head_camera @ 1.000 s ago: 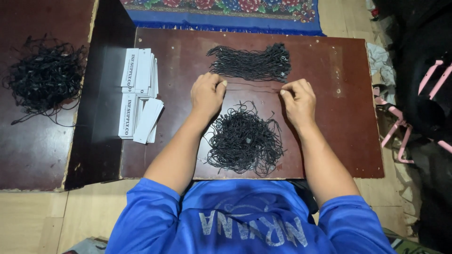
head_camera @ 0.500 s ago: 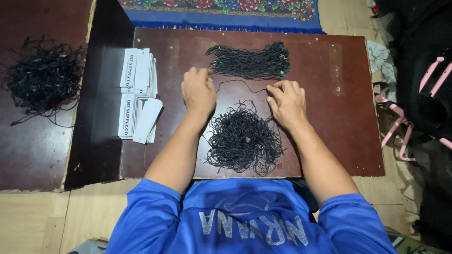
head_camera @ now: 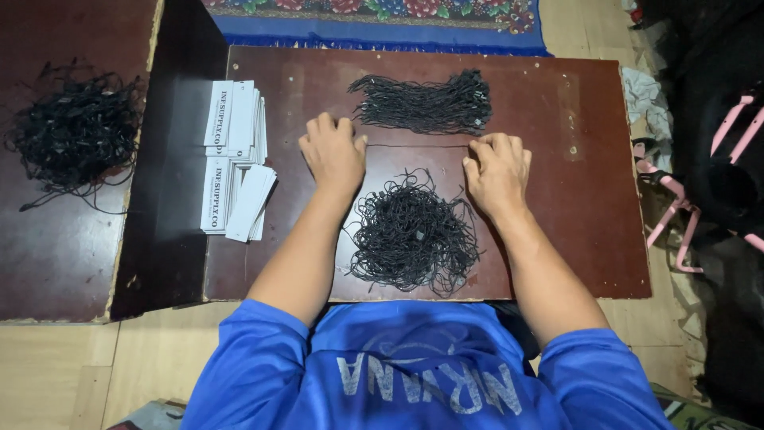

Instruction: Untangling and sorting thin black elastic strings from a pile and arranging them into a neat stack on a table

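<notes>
A single black cord is held taut between the left hand and right hand, both pinched closed, knuckles up, on the counter, between bundle and loose pile.

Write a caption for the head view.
Two hands, left and right, stretch one black cord between cord piles on a brown table.

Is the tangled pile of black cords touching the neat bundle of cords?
Apart. The head view shows bare table between the tangled pile and the neat bundle.

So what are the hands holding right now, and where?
A single black string, stretched taut between left hand and right hand, pinched near each end.
</notes>
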